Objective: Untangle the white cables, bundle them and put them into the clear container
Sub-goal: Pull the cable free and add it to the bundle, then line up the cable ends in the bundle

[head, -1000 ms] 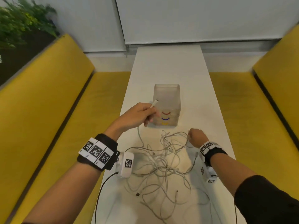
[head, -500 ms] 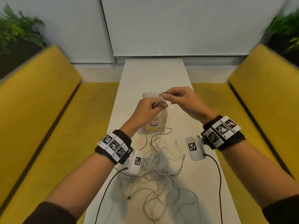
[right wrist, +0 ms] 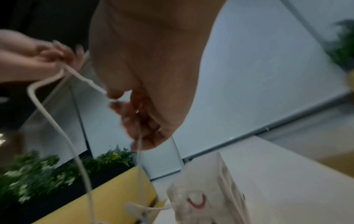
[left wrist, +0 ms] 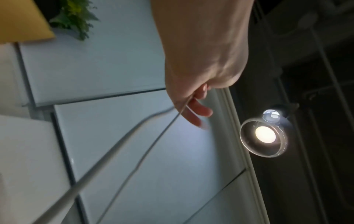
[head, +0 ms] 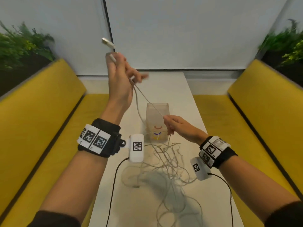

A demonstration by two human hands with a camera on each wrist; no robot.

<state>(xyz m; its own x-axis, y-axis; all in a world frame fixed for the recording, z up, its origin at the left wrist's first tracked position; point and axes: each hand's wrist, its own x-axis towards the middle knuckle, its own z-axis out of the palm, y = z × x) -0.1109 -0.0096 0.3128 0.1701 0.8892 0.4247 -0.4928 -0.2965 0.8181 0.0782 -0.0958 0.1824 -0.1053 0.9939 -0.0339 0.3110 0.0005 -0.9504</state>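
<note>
My left hand (head: 120, 72) is raised high above the table and holds a white cable (head: 147, 100), whose plug end (head: 107, 43) sticks up past the thumb. The cable runs taut down to my right hand (head: 170, 123), which pinches it just in front of the clear container (head: 157, 112). In the left wrist view two strands of the cable (left wrist: 114, 145) leave the left hand (left wrist: 191, 104). The right wrist view shows the right hand (right wrist: 132, 106) pinching the cable (right wrist: 47, 115) above the container (right wrist: 206, 189). A tangle of white cables (head: 165, 163) lies on the table below both wrists.
The narrow white table (head: 185, 95) runs away from me between two yellow benches (head: 41, 122) (head: 255, 115). Plants (head: 24, 46) stand behind both bench backs. Black camera leads (head: 114, 177) hang from my wrists over the table.
My left hand has risen well above the table with the cable's plug end. My right hand has slid down the cable to in front of the container, drawing one strand out of the tangle.
</note>
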